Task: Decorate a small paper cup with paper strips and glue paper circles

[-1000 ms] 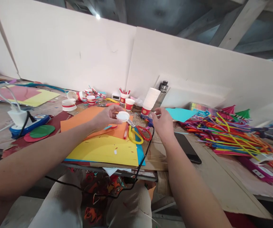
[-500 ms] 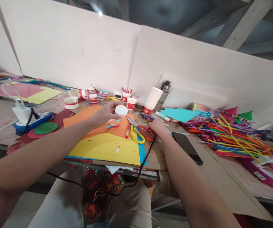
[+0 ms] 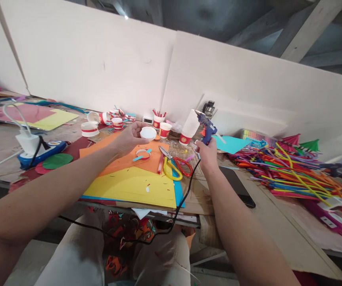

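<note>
Aloft, glue gun (image 3: 206,129), disc (image 3: 148,133); cup emblem (image 3: 184,139) illegible

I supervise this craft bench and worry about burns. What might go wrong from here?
The glue gun in the right hand has its nozzle tipped leftward, toward the left hand pinching a white cup; glue might reach those fingers. Its black cord droops off the table edge, so a snag could jerk the gun. Scissors lie between both hands and might get bumped.
</note>
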The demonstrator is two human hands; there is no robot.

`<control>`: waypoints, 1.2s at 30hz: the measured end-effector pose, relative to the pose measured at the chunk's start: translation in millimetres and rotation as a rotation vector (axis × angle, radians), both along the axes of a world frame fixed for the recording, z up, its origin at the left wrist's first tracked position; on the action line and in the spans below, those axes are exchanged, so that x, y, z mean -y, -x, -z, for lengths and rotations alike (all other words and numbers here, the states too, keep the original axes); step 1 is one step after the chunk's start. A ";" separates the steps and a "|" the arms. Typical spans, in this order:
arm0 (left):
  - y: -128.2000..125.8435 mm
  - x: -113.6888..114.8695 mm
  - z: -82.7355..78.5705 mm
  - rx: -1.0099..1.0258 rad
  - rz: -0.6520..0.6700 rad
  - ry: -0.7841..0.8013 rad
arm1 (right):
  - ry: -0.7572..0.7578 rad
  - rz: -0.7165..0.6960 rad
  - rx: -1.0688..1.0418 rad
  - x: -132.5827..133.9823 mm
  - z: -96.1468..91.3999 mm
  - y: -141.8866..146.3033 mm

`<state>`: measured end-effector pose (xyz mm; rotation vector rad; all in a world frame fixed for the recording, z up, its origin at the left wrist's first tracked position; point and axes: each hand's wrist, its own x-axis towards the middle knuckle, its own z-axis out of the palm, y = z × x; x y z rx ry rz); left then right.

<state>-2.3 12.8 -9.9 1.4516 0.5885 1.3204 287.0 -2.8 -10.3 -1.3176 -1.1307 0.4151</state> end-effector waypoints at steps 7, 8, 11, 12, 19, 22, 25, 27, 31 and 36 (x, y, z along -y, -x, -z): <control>2.1 -6.2 0.9 0.015 -0.015 0.004 | 0.107 -0.277 -0.450 21.8 -20.9 27.6; 2.2 -6.7 1.6 0.008 -0.014 -0.001 | 0.093 -0.299 -0.448 23.9 -22.2 29.9; 2.4 -6.7 2.5 -0.005 -0.013 -0.015 | 0.086 -0.384 -0.438 30.4 -25.1 36.9; 2.4 -6.3 2.3 -0.007 -0.017 -0.015 | 0.093 -0.421 -0.423 33.1 -26.0 39.3; 3.2 -3.7 -1.0 0.020 -0.014 0.016 | 0.095 -0.628 -0.267 47.1 -29.9 48.9; 4.0 -4.9 0.1 0.027 -0.012 0.018 | 0.084 -0.648 -0.231 45.8 -27.4 48.3; 4.6 -6.1 1.7 0.033 -0.009 0.006 | 0.084 -0.640 -0.196 43.5 -24.1 47.1; 4.9 -6.2 2.2 0.036 -0.006 0.009 | 0.096 -0.638 -0.169 42.7 -22.7 46.9; 5.5 -5.6 1.9 0.025 0.007 -0.002 | 0.134 -0.623 -0.123 41.6 -20.2 46.4; 5.2 -7.3 2.9 0.051 0.012 -0.008 | 0.168 -0.602 -0.093 38.3 -16.2 44.4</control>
